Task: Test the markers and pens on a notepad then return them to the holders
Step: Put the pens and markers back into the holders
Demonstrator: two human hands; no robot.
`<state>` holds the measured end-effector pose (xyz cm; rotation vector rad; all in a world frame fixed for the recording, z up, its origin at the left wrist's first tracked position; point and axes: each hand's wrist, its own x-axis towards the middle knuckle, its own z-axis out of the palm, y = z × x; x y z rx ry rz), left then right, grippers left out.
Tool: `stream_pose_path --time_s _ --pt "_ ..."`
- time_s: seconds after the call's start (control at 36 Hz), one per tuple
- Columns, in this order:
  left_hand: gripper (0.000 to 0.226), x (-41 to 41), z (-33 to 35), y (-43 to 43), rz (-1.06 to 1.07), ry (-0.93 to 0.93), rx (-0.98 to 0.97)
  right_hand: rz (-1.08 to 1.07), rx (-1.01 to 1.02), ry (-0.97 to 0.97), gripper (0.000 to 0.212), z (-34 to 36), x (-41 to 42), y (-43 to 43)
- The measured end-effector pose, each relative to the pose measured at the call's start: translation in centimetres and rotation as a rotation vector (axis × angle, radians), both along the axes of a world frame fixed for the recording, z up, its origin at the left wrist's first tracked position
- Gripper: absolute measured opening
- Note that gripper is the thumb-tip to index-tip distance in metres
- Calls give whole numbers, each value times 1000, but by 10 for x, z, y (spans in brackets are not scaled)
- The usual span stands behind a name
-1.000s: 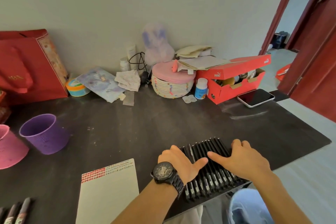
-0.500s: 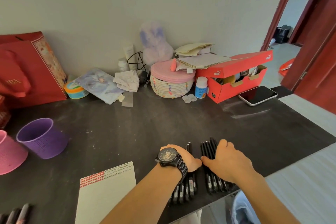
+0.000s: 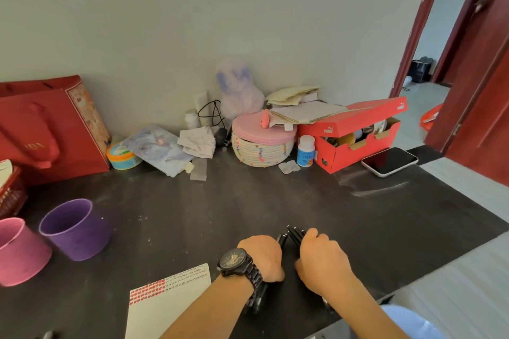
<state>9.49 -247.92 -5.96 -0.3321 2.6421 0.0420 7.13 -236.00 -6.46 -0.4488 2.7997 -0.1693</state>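
The fingers (image 3: 312,235) of the right hand (image 3: 323,264) were curled over the far ends of the black pens (image 3: 294,232). The left hand (image 3: 261,257) cupped the same bundle from the other side, its fingertips hidden under the knuckles. Both hands looked closed round the pens, with only a few tips showing between them and some barrels poking out below the left wrist.

A second earlier the pens had lain in one wide, flat row under two spread hands. Half a second earlier they had split into two groups, one under each hand. Now the hands had drawn nearly together and pressed the pens into a single tight bunch near the front edge of the table (image 3: 248,206). That suggested a gathering step, readying the pens to be lifted as a bunch.

The notepad (image 3: 168,303) lay just left of the left forearm. The purple holder (image 3: 74,228) and the pink holder (image 3: 19,250) stood well apart to the left, with no pens visible in either.
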Motion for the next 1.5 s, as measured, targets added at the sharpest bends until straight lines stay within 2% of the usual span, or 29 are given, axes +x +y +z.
stream_pose_path --time_s 0.08,0.14,0.22,0.31,0.42,0.5,0.67,0.78,0.86,0.94,1.0,1.08,1.22,1.31,1.36,1.5 --pt "28 0 8 -20 -6 -32 203 -6 -62 26 42 -3 -3 5" --pt "28 5 10 -36 64 14 394 -58 -188 10 29 -5 -8 13" --pt "18 16 6 -51 227 278 780 -156 -487 -159 13 -7 -19 27" --pt "4 21 3 -54 323 628 935 -229 -831 -156 13 -5 -17 30" --pt "8 22 1 -46 422 1008 992 -361 -1188 74 30 5 -5 12" --pt "11 29 -7 -36 449 1121 1005 -402 -1299 201 35 8 5 -6" --pt "16 34 -22 -28 443 1149 1024 -326 -1264 206 39 -13 12 -29" --pt "36 35 -23 -28 490 1230 998 -311 -1250 275 45 -21 13 -34" --pt "42 35 -21 -32 512 1229 988 -368 -1253 290 51 -19 8 -39" --pt "44 37 -13 -42 512 1189 1008 -433 -1273 158 55 -15 -2 -45" --pt "38 40 -2 -56 541 1219 1016 -438 -1360 10 48 -7 -4 -54" --pt "42 50 22 -85 605 1285 1048 -396 -1531 -195 45 12 -3 -75" --pt "47 91 64 -151 670 1399 1070 -438 -1765 -713 55 59 7 -131" --pt "44 116 88 -194 760 1509 1232 -494 -1833 -949 52 84 16 -171" --pt "40 131 101 -225 851 1609 1401 -537 -1852 -1063 45 92 26 -200" --pt "33 162 111 -295 1014 1834 1416 -591 -1852 -1186 39 103 50 -274"
